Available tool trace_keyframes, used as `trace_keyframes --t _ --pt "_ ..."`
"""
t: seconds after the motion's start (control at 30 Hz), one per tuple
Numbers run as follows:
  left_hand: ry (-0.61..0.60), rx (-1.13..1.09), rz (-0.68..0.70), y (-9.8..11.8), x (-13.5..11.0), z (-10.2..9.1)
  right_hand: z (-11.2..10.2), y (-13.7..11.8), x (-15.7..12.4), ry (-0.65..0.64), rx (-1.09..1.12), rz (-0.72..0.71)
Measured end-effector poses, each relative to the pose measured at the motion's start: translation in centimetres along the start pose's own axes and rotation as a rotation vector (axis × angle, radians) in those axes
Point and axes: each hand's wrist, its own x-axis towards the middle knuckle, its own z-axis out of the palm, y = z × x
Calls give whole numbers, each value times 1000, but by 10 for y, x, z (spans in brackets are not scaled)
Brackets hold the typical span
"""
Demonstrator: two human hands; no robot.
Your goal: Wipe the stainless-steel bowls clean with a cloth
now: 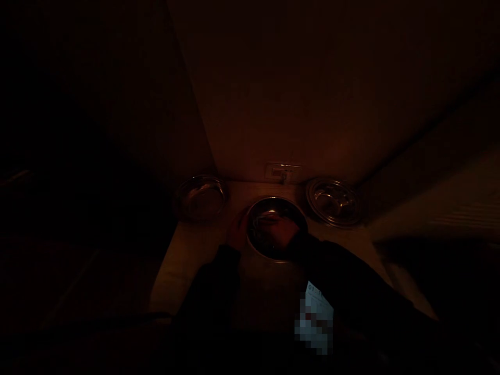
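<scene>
In very dim reddish light, a round metal bowl (pixel 276 261) stands on a pale wooden tabletop in front of me. My left hand (pixel 236 232) is against the bowl's left side, curved along its outer wall. Inside the bowl is my right hand (pixel 284 231), reaching in over the right rim. Its fingers are dark and smeared, so what they touch cannot be made out. The bowl's contents are also too dark to name.
A shiny round dish (pixel 202 200) sits at the back left, and round metal dishes or lids (pixel 334 202) lie at the back right. A wall socket panel (pixel 282 172) is behind the bowl. A lit phone screen (pixel 319 320), partly pixelated, glows below my right forearm.
</scene>
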Motion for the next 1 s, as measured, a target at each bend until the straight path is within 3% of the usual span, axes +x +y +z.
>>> trace_keyframes --t 0.2,0.5,0.8,1.0 --pt "-5 -16 19 4 -1 1 0 4 -22 -88 23 -113" --pt "29 -15 -4 -1 2 0 1 -10 11 80 19 88" --pt "-3 5 14 2 -1 0 1 -9 -13 -64 43 -89" --pt "2 -6 13 -4 0 -1 2 -12 -4 27 19 38"
